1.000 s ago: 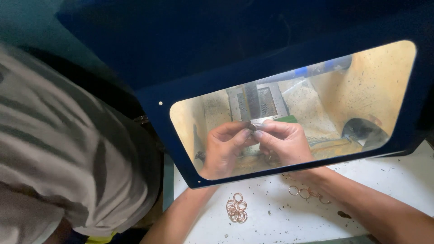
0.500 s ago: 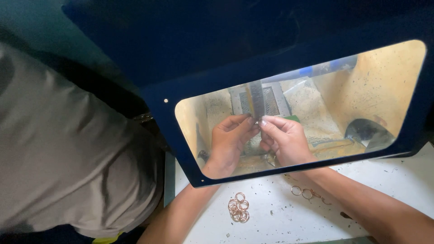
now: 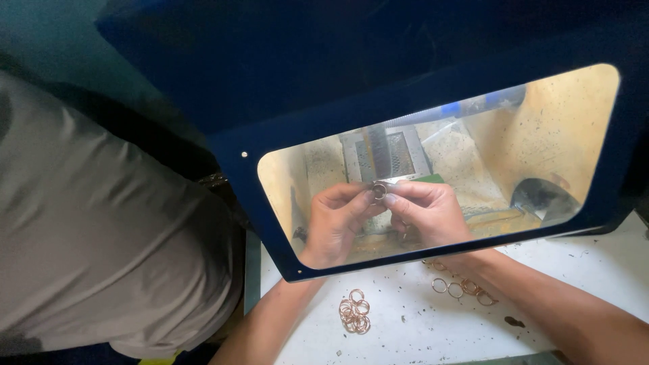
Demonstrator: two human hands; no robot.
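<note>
Both my grips pinch one small copper ring (image 3: 379,191) behind the blue cabinet's window (image 3: 574,122): left hand (image 3: 336,223) at its 8 o'clock, right hand (image 3: 427,211) at 4. Judged: light, stiff, thin metal, prob. slippery; hold by rim w/ fingertips. Loose rings pile (image 3: 354,314) on white surface (image 3: 405,331), 6 o'clock; more rings (image 3: 455,289) near right wrist.

Copper rings (image 3: 354,315) dot the white table (image 3: 419,331); the blue shield (image 3: 433,101) walls off everything above.
</note>
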